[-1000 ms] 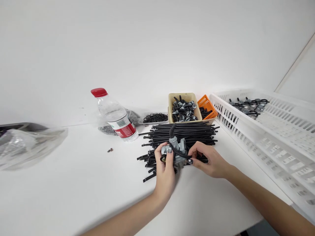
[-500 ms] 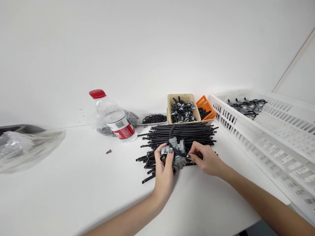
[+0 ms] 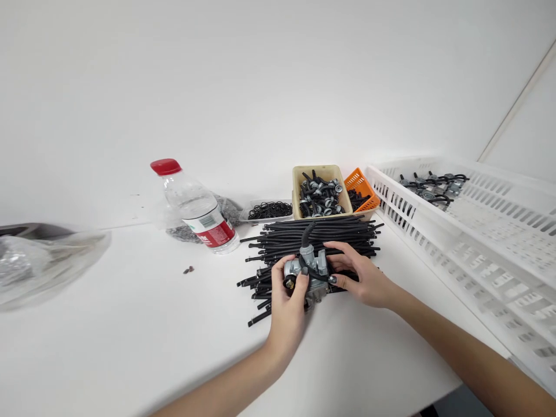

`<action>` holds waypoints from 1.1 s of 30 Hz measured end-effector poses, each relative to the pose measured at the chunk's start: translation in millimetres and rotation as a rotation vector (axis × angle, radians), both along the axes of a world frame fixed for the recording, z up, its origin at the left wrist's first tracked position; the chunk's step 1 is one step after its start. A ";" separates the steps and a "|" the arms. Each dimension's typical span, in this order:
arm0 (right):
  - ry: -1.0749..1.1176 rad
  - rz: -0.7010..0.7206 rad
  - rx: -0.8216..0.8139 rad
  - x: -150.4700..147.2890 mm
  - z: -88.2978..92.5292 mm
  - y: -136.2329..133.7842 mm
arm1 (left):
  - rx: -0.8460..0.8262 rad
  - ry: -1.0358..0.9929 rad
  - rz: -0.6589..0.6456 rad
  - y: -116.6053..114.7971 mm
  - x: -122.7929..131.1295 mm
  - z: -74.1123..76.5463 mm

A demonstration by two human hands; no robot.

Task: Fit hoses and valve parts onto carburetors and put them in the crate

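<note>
Left hand [image 3: 289, 301] & right hand [image 3: 362, 281] gripping carburetor [image 3: 309, 271], white table [image 3: 130, 324], white wall [image 3: 260, 87] behind.

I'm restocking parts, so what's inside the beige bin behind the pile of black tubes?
The beige bin holds short black hose pieces with silver metal rings. Its bottom is covered by them.

Water bottle [image 3: 196, 209] w/ red cap, tan bin [image 3: 320, 171] of fittings, orange basket [image 3: 364, 185], white crate [image 3: 469, 231] at right, clear bag [image 3: 47, 260] far left on surface [image 3: 130, 324].
</note>
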State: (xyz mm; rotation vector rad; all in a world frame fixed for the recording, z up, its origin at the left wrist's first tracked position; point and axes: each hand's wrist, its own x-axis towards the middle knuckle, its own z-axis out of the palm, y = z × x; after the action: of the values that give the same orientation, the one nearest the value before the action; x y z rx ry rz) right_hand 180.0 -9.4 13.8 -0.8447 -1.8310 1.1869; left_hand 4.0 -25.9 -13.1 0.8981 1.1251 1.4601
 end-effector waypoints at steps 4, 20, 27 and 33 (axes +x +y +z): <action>0.023 -0.018 0.009 -0.9 -0.6 -0.3 | -0.012 -0.003 0.002 1.1 0.8 -0.1; 0.064 -0.032 0.072 1.0 1.9 2.8 | -0.096 -0.304 -0.100 -2.2 4.1 16.3; 0.162 -0.101 0.170 2.4 4.0 5.2 | -0.154 -0.402 -0.249 1.5 2.6 13.0; 0.151 -0.088 0.217 -0.1 4.6 4.4 | -0.216 -0.387 -0.391 0.9 -0.4 12.4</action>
State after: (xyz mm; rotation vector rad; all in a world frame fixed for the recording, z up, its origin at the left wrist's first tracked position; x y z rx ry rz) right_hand 179.9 -5.1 18.5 -0.6861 -1.7433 0.9502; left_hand 3.6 -25.0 -0.7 0.6076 0.7502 1.1042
